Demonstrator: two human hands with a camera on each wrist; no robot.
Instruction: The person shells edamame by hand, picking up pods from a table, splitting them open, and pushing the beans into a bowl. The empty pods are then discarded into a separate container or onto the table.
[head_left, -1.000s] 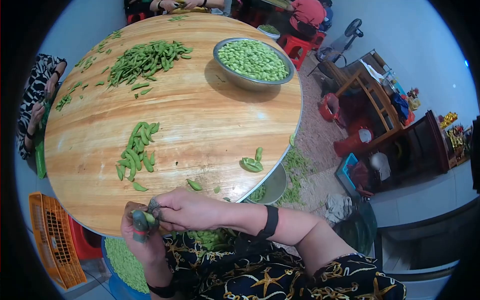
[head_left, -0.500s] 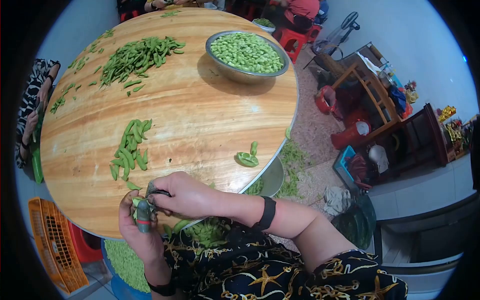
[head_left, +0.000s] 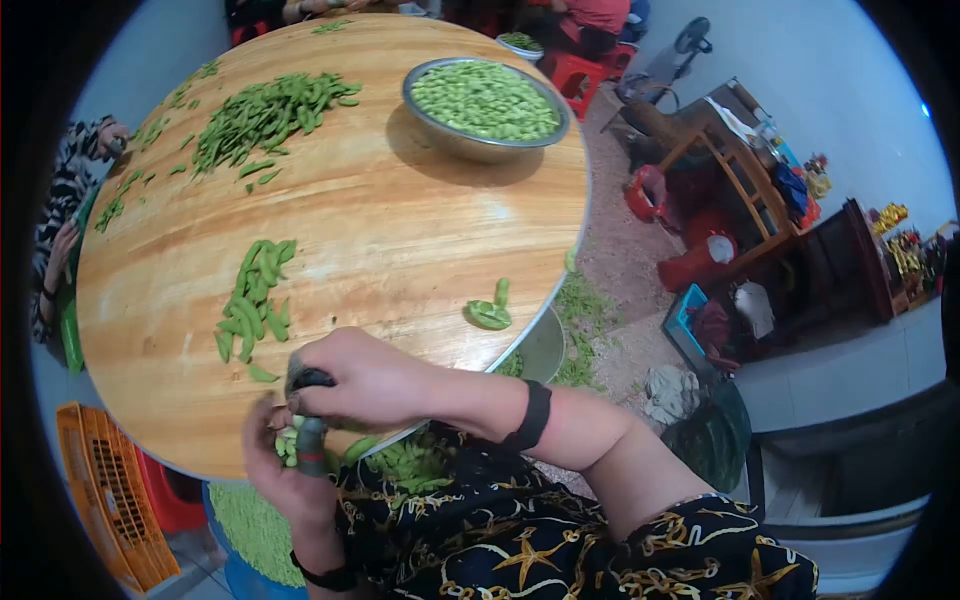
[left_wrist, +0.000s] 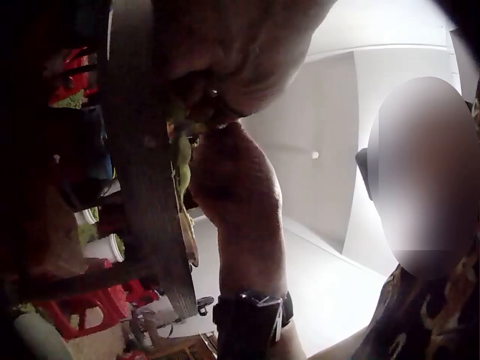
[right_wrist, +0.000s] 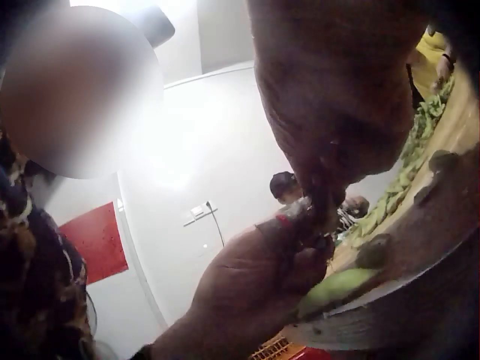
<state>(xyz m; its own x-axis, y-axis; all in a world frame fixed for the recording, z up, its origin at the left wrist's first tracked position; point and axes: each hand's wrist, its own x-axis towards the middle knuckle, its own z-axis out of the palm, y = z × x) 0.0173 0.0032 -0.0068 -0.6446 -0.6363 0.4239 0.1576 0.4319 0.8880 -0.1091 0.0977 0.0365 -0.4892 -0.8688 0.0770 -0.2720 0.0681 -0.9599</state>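
Note:
In the head view my left hand [head_left: 285, 480] holds shelled green beans [head_left: 288, 447] in its curled fingers at the table's near edge. A grey-green cover [head_left: 312, 445] with a red band sits on its thumb. My right hand [head_left: 360, 378] is right over it, fingers curled down to the beans, a dark cover [head_left: 310, 379] on its thumb or finger. Its fingertips are hidden, so I cannot tell what they hold. Beyond the hands lies a small heap of bean pods [head_left: 255, 300]. More pods [head_left: 415, 465] lie on my lap. Both wrist views show the hands meeting in shadow.
A metal bowl [head_left: 480, 150] full of shelled beans stands on the round wooden table [head_left: 400, 225], beside a larger pod pile [head_left: 265, 118]. An opened pod [head_left: 488, 316] lies near the right edge. Below are a bucket [head_left: 545, 345], a blue tub [head_left: 245, 580] and an orange crate [head_left: 110, 490].
The opened pod seen in my left hand is replaced by loose beans in its palm. My right hand has lifted slightly. The view has shifted a little, moving the table up and left.

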